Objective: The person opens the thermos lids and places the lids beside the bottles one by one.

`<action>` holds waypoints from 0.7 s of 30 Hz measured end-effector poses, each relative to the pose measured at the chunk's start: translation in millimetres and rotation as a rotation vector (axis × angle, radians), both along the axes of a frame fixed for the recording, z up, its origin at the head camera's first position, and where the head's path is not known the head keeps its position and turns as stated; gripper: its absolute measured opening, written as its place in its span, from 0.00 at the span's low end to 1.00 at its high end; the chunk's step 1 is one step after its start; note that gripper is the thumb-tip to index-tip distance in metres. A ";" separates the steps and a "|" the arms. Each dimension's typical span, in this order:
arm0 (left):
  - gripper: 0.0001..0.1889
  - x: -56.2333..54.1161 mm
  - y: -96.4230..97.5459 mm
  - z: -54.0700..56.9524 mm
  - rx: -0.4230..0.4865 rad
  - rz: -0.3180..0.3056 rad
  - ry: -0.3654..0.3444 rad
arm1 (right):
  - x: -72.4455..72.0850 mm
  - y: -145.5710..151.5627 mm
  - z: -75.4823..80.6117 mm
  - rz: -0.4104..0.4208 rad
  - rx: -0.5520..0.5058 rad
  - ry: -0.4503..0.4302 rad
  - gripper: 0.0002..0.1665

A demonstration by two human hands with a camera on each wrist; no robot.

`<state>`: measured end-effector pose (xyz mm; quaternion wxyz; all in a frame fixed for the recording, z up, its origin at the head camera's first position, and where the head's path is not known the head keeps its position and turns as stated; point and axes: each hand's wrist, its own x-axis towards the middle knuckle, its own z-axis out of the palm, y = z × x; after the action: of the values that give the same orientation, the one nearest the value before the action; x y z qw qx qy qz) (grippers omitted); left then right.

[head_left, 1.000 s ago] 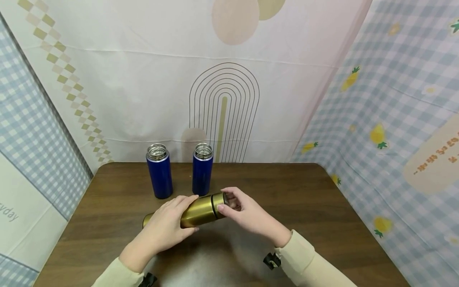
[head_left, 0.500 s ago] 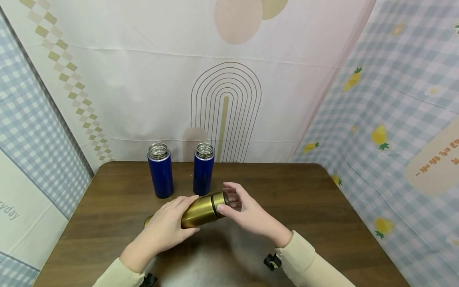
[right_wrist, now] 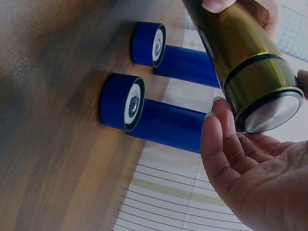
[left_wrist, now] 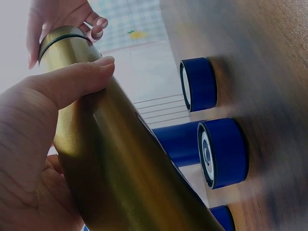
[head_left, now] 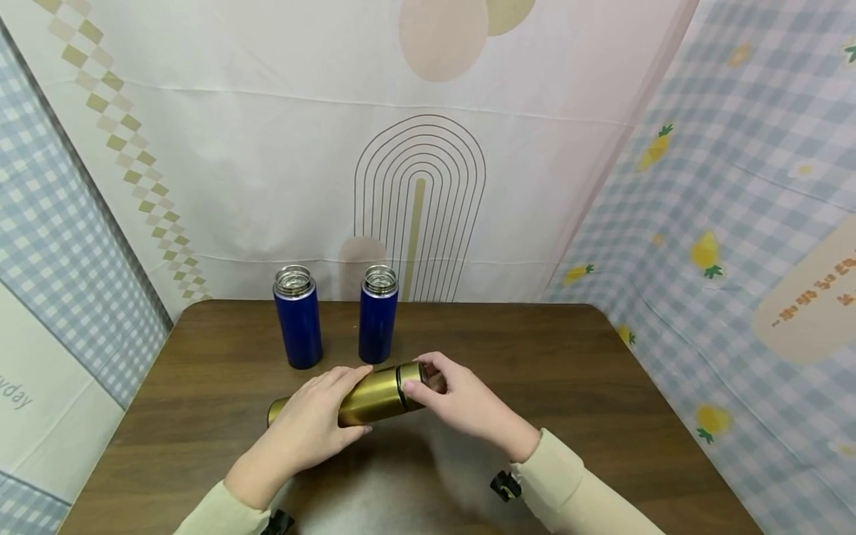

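Observation:
A gold thermos flask (head_left: pixel 374 397) lies tilted in my left hand (head_left: pixel 307 427), cap end up and to the right. In the left wrist view the thumb (left_wrist: pixel 84 79) lies across its body. My right hand (head_left: pixel 464 397) grips the flask's gold cap (head_left: pixel 412 380), thumb on the near side and fingers curled round the far side. The right wrist view shows the cap's silver disc end (right_wrist: pixel 272 113) facing the palm. A dark ring parts cap from body. Two blue caps (left_wrist: pixel 228 153) (right_wrist: pixel 148 44), upturned in the wrist views, are hidden from the head view.
Two blue thermos flasks (head_left: pixel 299 331) (head_left: pixel 377 323) stand upright without lids behind the gold one. The brown wooden table (head_left: pixel 568 357) ends at a patterned white cloth (head_left: pixel 267 186) at the back. Blue checked cloth (head_left: pixel 669 245) hangs on the right.
The right fingers, raised and spread off the cap half a second ago, have come down and curled round it. The left hand keeps its hold on the gold flask. The blue flasks stay put.

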<state>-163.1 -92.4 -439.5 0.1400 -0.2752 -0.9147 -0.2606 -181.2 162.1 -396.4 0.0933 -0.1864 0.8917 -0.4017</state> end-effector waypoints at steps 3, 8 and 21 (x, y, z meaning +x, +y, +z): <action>0.43 0.9 -0.1 -0.1 -0.007 -0.001 -0.011 | 0.1 1.3 -0.7 0.024 -0.017 -0.015 0.33; 0.44 1.4 -0.2 -0.3 -0.010 -0.002 -0.022 | 0.0 3.5 -0.8 0.066 -0.045 0.006 0.34; 0.44 0.4 -2.1 -2.9 -0.010 -0.007 -0.022 | 1.6 6.5 -1.8 0.117 -0.056 0.049 0.45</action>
<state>-162.7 -94.5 -442.4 0.1276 -0.2760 -0.9166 -0.2596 -179.6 168.6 -398.3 0.0896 -0.2505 0.8698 -0.4156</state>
